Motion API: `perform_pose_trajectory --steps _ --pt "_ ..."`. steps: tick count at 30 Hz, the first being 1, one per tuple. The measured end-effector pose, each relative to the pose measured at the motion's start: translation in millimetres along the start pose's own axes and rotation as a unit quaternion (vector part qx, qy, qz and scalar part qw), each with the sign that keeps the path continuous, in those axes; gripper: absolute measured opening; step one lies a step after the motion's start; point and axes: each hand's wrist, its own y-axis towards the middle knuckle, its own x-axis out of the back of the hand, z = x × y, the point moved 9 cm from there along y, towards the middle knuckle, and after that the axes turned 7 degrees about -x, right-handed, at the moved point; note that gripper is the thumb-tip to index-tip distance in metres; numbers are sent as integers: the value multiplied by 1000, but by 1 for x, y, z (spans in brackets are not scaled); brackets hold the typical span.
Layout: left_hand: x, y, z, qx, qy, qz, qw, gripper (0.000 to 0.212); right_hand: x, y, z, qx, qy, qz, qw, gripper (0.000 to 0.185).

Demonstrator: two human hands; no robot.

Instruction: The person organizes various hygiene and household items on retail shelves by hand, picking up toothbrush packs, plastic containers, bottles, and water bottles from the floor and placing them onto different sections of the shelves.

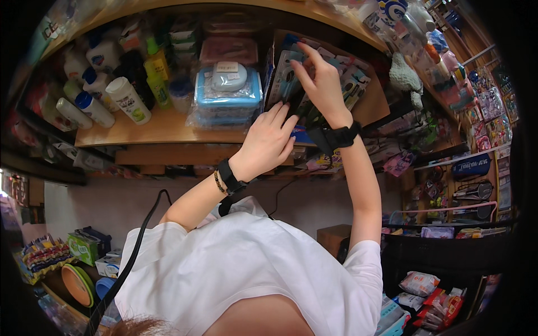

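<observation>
An open cardboard box [372, 103] on the wooden shelf [164, 130] holds several carded packs. My right hand [321, 80] reaches over it, thumb and index finger apart above a blister pack [286, 73] at its left side; whether they touch it I cannot tell. My left hand [269, 136] rests near the box's front left corner, fingers slightly spread, fingertips at the lower end of the packs. Beside the box, to the left, stand blue plastic containers [229, 98] in clear wrap, with a small pale blue case [229, 80] on top.
Shampoo bottles [128, 101], lotion bottles and green spray bottles [157, 84] stand on the shelf's left part. An upper shelf edge [252, 8] runs above the hands. Hanging goods line the right side. A black cable [143, 239] passes by my left arm.
</observation>
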Motion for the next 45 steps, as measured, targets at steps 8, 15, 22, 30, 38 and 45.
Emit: perform_pose_trajectory --steps 8,15,22,30,38,45 --pt "-10 -5 -2 4 23 31 999 44 47 -33 -59 -134 105 -44 984 26" --pt "-13 -2 -4 11 39 44 998 45 44 -63 -72 -178 117 -10 977 26" --pt "-10 4 -5 25 39 43 998 44 21 -71 -67 -192 135 29 972 21" --pt "1 23 4 72 -19 -59 995 53 -30 -58 -49 -189 72 132 970 29" --pt "-2 18 16 109 -131 -55 984 57 -34 -65 -51 -172 158 157 960 21" --pt "-3 18 12 61 -87 -60 993 57 -19 -78 -70 -208 128 144 959 19"
